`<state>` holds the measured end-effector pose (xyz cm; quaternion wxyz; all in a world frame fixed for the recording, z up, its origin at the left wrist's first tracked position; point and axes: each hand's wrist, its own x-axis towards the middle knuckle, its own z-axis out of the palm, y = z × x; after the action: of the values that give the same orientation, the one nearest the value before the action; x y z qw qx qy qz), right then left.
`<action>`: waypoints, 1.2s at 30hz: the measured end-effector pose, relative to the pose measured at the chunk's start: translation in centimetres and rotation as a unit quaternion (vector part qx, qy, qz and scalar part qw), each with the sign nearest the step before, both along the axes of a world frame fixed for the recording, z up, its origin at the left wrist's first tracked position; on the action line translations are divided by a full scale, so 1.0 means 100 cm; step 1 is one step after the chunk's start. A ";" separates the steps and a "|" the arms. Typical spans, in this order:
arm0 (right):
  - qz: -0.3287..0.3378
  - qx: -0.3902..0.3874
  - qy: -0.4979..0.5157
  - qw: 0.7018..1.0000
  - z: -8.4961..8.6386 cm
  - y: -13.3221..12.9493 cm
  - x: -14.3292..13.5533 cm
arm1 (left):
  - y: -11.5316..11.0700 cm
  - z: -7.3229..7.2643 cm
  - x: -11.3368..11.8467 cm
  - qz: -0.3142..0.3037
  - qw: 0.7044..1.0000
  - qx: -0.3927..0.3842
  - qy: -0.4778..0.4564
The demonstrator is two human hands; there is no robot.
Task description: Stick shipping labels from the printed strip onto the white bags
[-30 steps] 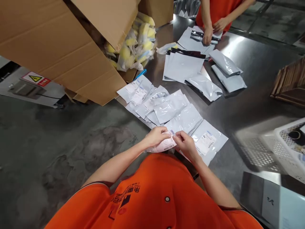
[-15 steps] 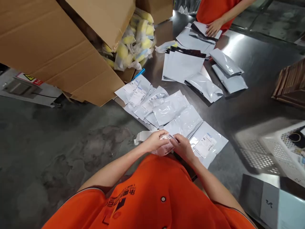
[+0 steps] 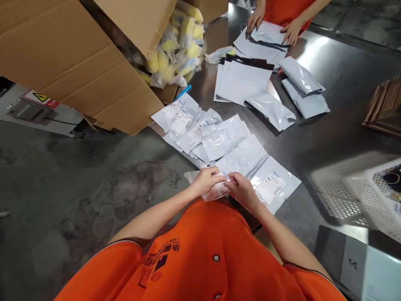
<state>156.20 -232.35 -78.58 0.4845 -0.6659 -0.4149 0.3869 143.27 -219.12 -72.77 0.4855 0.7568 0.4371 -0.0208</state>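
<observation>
Close to my body, at the near edge of the table, my left hand (image 3: 204,181) and my right hand (image 3: 243,190) pinch a strip of printed shipping labels (image 3: 216,192). Its barcodes face up, and one pale end trails out to the left behind my left hand. My right fingers grip the strip's upper right corner. Just beyond lie overlapping white mailer bags (image 3: 222,140), several with labels stuck on. A labelled mailer bag (image 3: 283,179) lies flat right of my right hand.
A cardboard box (image 3: 103,79) with yellow wrapped items (image 3: 188,50) stands at left. Across the metal table (image 3: 313,146), a co-worker's hands (image 3: 293,31) touch a mailer. Blank mailers (image 3: 246,81) lie mid-table. A white plastic basket (image 3: 369,200) is at right.
The label strip has turned flatter between my hands, and my right fingers have shifted to its corner. The co-worker's second hand has come into view on the mailers.
</observation>
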 end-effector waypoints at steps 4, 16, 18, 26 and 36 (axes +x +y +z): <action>-0.013 0.031 -0.036 0.999 0.002 0.000 -0.007 | -0.004 0.004 -0.001 -0.033 0.997 -0.047 -0.041; -0.152 -0.039 -0.205 0.966 -0.033 -0.003 0.078 | 0.011 -0.016 -0.029 -0.068 0.988 -0.112 0.086; -0.152 -0.100 -0.258 0.949 -0.057 0.011 0.105 | 0.023 -0.015 -0.054 -0.056 0.981 -0.152 0.103; -0.132 -0.247 -0.361 0.889 -0.069 0.064 0.082 | 0.065 0.008 -0.136 0.153 0.979 -0.115 0.067; 0.042 -0.245 -0.373 0.894 -0.073 0.043 -0.008 | 0.079 0.003 -0.114 0.126 0.980 -0.145 0.056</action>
<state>155.38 -228.08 -85.85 0.0994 -0.8409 -0.4846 0.2196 131.92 -211.23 -72.51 0.5638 0.6147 0.5478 -0.0648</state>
